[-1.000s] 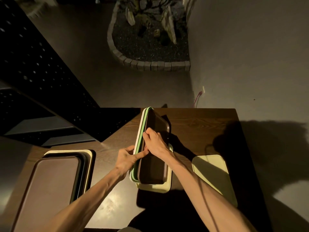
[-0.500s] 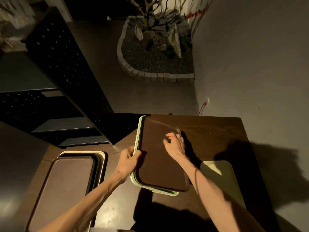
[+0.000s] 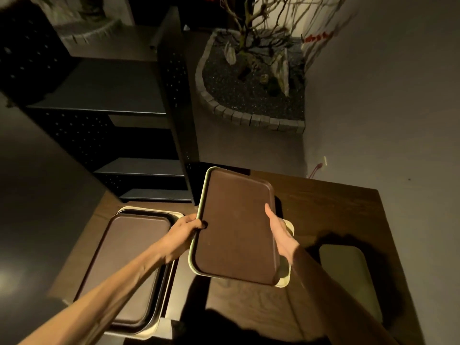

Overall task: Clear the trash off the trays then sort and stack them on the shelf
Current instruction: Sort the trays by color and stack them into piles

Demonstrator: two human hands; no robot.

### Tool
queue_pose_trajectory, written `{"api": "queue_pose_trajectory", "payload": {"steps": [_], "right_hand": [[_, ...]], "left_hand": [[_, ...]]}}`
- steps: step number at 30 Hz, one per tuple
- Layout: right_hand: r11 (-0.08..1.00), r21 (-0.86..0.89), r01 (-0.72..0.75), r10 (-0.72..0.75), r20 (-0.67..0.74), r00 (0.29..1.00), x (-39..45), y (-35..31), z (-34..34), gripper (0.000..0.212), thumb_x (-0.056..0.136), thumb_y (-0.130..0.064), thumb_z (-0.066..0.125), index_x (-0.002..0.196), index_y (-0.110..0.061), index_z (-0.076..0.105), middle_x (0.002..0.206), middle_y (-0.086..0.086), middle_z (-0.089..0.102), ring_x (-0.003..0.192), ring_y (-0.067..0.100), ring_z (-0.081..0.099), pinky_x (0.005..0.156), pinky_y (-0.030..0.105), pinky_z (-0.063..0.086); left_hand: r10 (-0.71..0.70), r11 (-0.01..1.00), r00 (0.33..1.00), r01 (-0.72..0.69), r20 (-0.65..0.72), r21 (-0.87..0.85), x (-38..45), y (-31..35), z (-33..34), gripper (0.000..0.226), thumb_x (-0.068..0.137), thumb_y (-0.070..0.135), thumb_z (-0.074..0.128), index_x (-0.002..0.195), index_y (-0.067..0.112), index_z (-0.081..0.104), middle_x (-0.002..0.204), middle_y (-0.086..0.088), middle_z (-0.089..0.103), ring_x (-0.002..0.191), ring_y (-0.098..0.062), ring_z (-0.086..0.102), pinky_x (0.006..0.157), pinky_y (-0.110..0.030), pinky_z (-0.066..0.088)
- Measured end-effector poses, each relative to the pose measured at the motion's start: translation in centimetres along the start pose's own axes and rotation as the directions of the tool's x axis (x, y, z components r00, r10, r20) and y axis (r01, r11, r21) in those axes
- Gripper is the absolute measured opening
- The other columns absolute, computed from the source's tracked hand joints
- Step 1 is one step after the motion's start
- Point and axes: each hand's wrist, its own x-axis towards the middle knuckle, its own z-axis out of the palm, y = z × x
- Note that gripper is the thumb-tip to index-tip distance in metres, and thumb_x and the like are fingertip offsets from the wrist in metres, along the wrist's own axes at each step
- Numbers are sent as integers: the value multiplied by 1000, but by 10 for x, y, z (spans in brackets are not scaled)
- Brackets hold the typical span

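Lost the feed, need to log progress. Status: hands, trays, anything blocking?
Left hand and right hand gripping held tray stack, brown on top, above table. Second stack left, pale tray right. Shelf unobstructed.

The left hand (image 3: 185,229) and right hand (image 3: 280,232) grip a brown tray (image 3: 234,227) atop pale trays (image 3: 286,277) above the table (image 3: 336,207); a second stack (image 3: 129,265) lies left.

dim room: wooden table (image 3: 323,212), stone-edged planter (image 3: 251,118), grey floor (image 3: 373,95).

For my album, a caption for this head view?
Both hands hold a brown tray above the wooden table.
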Motion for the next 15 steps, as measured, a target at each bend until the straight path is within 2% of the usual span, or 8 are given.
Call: {"api": "queue_pose_trajectory", "payload": {"steps": [3, 5, 7, 10, 11, 12, 14, 15], "right_hand": [[996, -59, 65, -67, -36, 997, -14, 5, 23, 104, 56, -93, 54, 136, -27, 54, 122, 1, 67, 112, 27, 62, 108, 47, 42], [995, -71, 62, -66, -53, 996, -27, 11, 39, 111, 56, -96, 49, 140, -23, 49, 129, 4, 62, 116, 29, 59, 108, 48, 42], [995, -68, 73, -80, -96, 992, -35, 20, 54, 105, 63, -93, 47, 134, -16, 54, 121, 8, 65, 108, 30, 62, 102, 45, 46], [992, -55, 113, -121, -160, 980, -43, 35, 80, 76, 85, -75, 46, 110, -6, 64, 89, 6, 64, 82, 23, 60, 77, 33, 47], [990, -66, 127, -137, -180, 974, -47, 39, 89, 69, 88, -71, 45, 99, -6, 65, 82, 5, 62, 77, 22, 58, 75, 32, 44], [987, -80, 141, -155, -205, 966, -53, 43, 97, 68, 87, -72, 44, 86, -7, 65, 76, 4, 60, 76, 23, 56, 77, 32, 42], [977, -117, 179, -203, -248, 947, -53, 57, 111, 80, 72, -86, 41, 61, -9, 60, 61, 7, 57, 70, 27, 57, 76, 34, 42], [972, -140, 190, -219, -231, 948, -50, 66, 116, 91, 66, -91, 38, 63, -4, 63, 63, 15, 62, 71, 32, 62, 77, 37, 47]], "left_hand": [[-78, 996, 996, 80, 51, -33, -4, -4, -28, 48, 78, -4, 51, 124, -15, 50, 108, -29, 63, 94, -36, 62, 86, -39, 53], [-83, 996, 996, 83, 34, -19, -10, -5, -38, 36, 86, -5, 51, 121, -7, 57, 112, -23, 69, 99, -34, 67, 90, -41, 53], [-62, 998, 997, 62, -53, 13, -15, -10, -44, 25, 95, 10, 58, 119, 7, 62, 114, -14, 73, 102, -28, 70, 89, -37, 57], [-25, 993, 989, 40, -145, 107, -15, -30, -62, 29, 96, 27, 60, 122, 15, 59, 115, -6, 70, 99, -23, 65, 100, -43, 50], [-35, 993, 987, 52, -158, 105, -15, -36, -69, 31, 96, 27, 60, 123, 12, 58, 116, -8, 70, 100, -25, 66, 100, -42, 50], [-53, 994, 982, 70, -181, 86, -14, -42, -78, 33, 95, 25, 62, 122, 7, 58, 117, -11, 70, 102, -26, 67, 96, -38, 52], [-119, 991, 962, 129, -244, 25, -17, -50, -95, 35, 92, 18, 68, 119, 1, 55, 112, -15, 71, 89, -22, 68, 86, -30, 52], [-161, 986, 951, 165, -264, -9, -17, -54, -105, 38, 89, 17, 71, 120, 2, 54, 108, -14, 70, 80, -19, 66, 81, -29, 51]]}}
